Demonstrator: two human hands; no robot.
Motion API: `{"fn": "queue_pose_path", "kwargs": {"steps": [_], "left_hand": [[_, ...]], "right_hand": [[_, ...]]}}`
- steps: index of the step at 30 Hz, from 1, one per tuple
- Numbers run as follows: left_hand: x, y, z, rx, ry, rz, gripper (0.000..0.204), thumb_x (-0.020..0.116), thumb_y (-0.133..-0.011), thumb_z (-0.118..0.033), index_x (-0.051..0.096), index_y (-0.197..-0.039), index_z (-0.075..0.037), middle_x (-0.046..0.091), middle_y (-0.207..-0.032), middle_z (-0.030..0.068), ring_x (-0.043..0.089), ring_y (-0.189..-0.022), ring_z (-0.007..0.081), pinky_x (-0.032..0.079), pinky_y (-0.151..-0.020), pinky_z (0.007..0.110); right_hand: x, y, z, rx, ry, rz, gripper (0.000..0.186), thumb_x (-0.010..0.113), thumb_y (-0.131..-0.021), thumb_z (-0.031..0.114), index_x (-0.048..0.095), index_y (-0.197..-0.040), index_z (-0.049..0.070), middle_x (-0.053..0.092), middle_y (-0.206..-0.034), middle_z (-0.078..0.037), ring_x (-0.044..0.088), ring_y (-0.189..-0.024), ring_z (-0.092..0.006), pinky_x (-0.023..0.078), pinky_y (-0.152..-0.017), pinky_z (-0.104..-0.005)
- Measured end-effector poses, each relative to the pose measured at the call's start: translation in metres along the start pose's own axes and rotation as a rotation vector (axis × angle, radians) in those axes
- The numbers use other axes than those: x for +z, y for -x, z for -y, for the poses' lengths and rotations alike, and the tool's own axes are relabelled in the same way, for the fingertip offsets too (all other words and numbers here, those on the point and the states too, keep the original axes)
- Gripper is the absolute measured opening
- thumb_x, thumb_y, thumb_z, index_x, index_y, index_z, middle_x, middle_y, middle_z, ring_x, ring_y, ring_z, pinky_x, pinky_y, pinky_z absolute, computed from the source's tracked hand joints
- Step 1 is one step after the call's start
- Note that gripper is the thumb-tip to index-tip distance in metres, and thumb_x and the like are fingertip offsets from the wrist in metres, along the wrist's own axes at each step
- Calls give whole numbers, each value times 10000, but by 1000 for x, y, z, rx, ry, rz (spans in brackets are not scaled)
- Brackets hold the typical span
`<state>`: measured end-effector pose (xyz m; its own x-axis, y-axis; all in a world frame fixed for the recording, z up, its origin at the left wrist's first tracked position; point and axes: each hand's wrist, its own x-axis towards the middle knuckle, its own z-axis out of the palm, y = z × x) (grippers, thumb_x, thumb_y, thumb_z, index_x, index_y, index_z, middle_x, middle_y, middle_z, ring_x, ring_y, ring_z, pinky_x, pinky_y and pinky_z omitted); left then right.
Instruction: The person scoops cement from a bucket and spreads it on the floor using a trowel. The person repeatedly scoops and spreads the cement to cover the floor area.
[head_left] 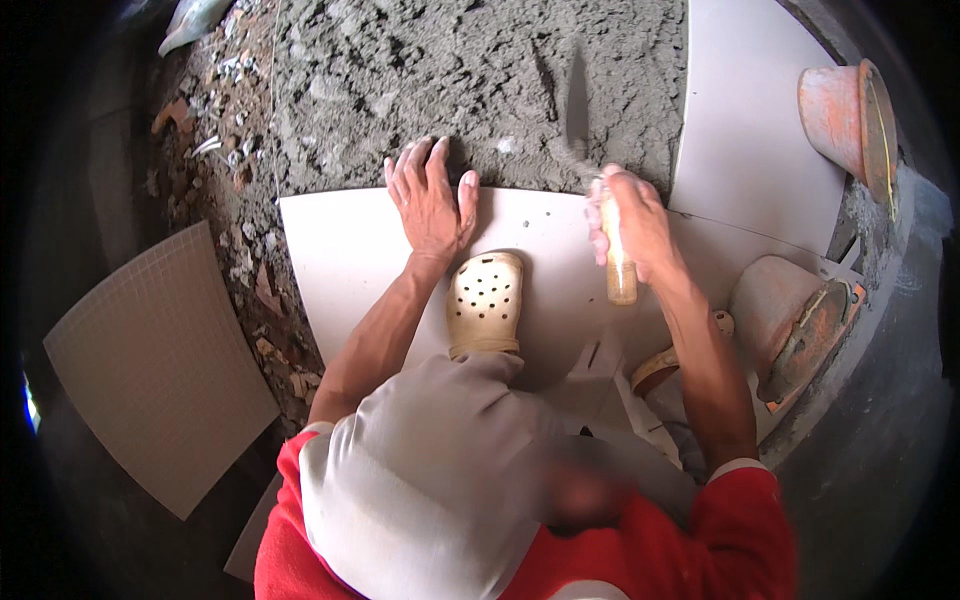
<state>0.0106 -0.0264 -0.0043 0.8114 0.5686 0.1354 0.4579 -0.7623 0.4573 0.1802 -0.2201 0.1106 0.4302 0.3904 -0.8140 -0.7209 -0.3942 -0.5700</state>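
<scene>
Wrapped round the wooden handle of a trowel [620, 270], my right hand [635, 222] is closed. The trowel's narrow metal blade points away from me, over a bed of wet grey mortar [420, 80]. My left hand [430, 195] lies with fingers stretched out at the far edge of a large white tile [345, 260], its fingertips reaching the mortar. That tile borders the near side of the mortar. A second pale tile [740, 100] lies along the mortar's right side.
A beige clog [487, 295] on my foot stands on the white tile. Two mortar-stained buckets [832, 112] sit at the right, the nearer one tipped. Rubble [250, 235] lines the left side, beside a loose tile with a gridded back [160, 370].
</scene>
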Motion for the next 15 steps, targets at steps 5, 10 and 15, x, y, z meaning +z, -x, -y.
{"fn": "queue_pose_path", "kwargs": {"steps": [5, 10, 15], "left_hand": [[0, 0, 0, -6, -23, -5, 560, 581, -984, -310, 498, -1471, -46, 475, -1463, 176, 380, -1442, 364, 180, -1255, 601], [1, 1, 3, -12, 3, -46, 568, 577, -982, -271, 469, -1487, -33, 469, -1474, 182, 381, -1441, 374, 185, -1252, 608], [2, 0, 1, -11, -6, -58, 576, 582, -977, -263, 462, -1492, -33, 467, -1477, 184, 382, -1441, 375, 187, -1251, 609]], "right_hand": [[37, -9, -20, 182, 35, -4, 410, 460, -1099, 432, 544, -972, 52, 570, -707, -57, 545, -478, -155, 513, -411, -347], [40, -18, 11, -1, 489, 101, 380, 442, -1111, 365, 567, -1090, 6, 545, -715, -60, 524, -474, -137, 480, -382, -310], [-14, -12, 58, 98, 412, -80, 324, 463, -1111, 370, 560, -1014, 76, 518, -676, -11, 498, -472, -98, 445, -363, -289]]}}
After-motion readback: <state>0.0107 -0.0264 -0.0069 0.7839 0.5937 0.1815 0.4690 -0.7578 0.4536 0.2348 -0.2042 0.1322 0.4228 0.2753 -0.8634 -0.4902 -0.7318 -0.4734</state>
